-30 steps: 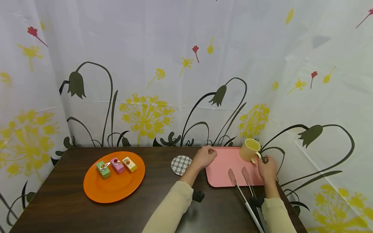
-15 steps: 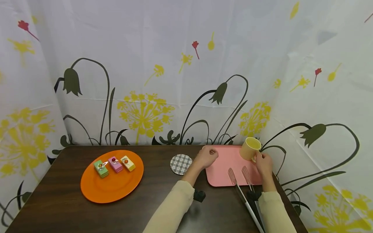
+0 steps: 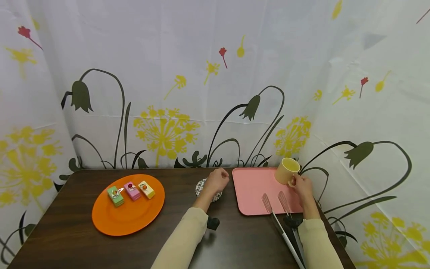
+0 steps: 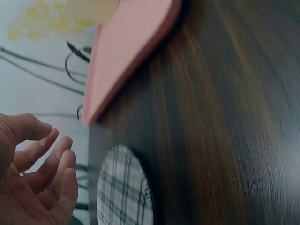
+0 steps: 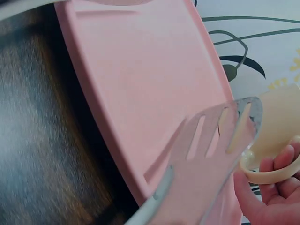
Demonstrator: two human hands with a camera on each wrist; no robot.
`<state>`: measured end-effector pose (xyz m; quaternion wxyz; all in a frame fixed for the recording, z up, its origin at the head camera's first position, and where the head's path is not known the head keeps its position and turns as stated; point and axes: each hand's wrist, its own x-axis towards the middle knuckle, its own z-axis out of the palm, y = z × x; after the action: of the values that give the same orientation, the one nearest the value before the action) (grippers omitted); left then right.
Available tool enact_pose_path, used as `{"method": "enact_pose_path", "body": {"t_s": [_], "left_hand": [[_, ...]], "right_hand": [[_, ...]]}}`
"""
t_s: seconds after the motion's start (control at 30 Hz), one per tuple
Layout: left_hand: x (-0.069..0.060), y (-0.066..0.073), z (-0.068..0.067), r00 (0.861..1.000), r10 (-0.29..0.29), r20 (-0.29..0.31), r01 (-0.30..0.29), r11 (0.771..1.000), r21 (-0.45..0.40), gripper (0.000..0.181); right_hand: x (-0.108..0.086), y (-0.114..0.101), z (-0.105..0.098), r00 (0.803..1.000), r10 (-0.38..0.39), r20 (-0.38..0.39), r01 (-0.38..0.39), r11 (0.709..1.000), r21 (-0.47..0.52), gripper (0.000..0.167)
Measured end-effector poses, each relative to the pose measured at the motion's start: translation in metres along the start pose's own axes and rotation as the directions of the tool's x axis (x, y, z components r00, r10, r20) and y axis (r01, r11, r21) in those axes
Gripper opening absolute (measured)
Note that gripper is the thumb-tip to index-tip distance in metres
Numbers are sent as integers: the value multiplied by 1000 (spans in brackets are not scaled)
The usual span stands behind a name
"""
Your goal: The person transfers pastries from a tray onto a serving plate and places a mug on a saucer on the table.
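A yellow mug [image 3: 285,173] stands at the back right corner of the pink tray [image 3: 252,190]; whether its base touches the tray I cannot tell. My right hand [image 3: 304,188] grips the mug's handle [image 5: 269,176], its fingers curled through the loop in the right wrist view. My left hand [image 3: 216,182] hovers over a round checked coaster [image 4: 124,187], partly hiding it in the head view. Its fingers are loosely bent with nothing between them. Two slotted metal heads [image 3: 267,203] on long arms reach over the tray's front edge, near my right forearm.
An orange oval plate [image 3: 127,220] at the left bears a green [image 3: 115,196], a pink [image 3: 132,191] and a yellow cake-like block [image 3: 146,189]. A patterned curtain [image 3: 188,74] hangs behind the dark wooden table [image 3: 60,220].
My left hand has moved left, from the tray's left edge to above the coaster. My right hand has come onto the mug's handle and holds it.
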<state>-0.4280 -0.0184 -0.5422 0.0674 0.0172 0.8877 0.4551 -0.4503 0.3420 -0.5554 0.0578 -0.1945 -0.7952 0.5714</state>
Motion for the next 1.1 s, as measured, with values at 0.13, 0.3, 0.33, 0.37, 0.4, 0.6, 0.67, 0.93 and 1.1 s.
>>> {"method": "enact_pose_path", "body": {"t_s": [0.13,0.3,0.33,0.37,0.4,0.6,0.67,0.93,1.1], "left_hand": [[5,-26,-11,998,-27,-58,28,999,28,20],[-2,-44,-34,989,-104,-106,112,991,72,20],[-3,-49,-38,988,-106,-114,115,990,78,22],[-3,-54,-43,987,-109,-119,119,990,82,23],[-3,-60,-46,986,-104,-129,117,988,96,25],[17,-107,-49,982,-155,-113,170,974,149,28],[28,-121,-47,980,-179,-87,191,969,157,27],[12,-99,-53,968,-235,-91,246,958,150,20],[10,-99,-50,967,-234,-105,247,958,146,16]], "right_hand": [[-2,-2,4,1000,-3,-4,3,1000,21,42],[-3,-5,6,1000,1,-1,-1,998,59,40],[-3,-6,5,1000,8,-10,-7,997,74,39],[-3,-6,4,1000,14,-18,-13,997,77,38],[-3,-7,3,999,15,-31,-12,996,86,38],[-3,-4,1,994,40,-103,-23,987,158,39],[-2,-3,2,992,42,-122,-20,984,175,39],[-4,1,7,983,36,-179,-7,987,161,43],[-8,-1,11,986,26,-164,0,987,159,46]]}}
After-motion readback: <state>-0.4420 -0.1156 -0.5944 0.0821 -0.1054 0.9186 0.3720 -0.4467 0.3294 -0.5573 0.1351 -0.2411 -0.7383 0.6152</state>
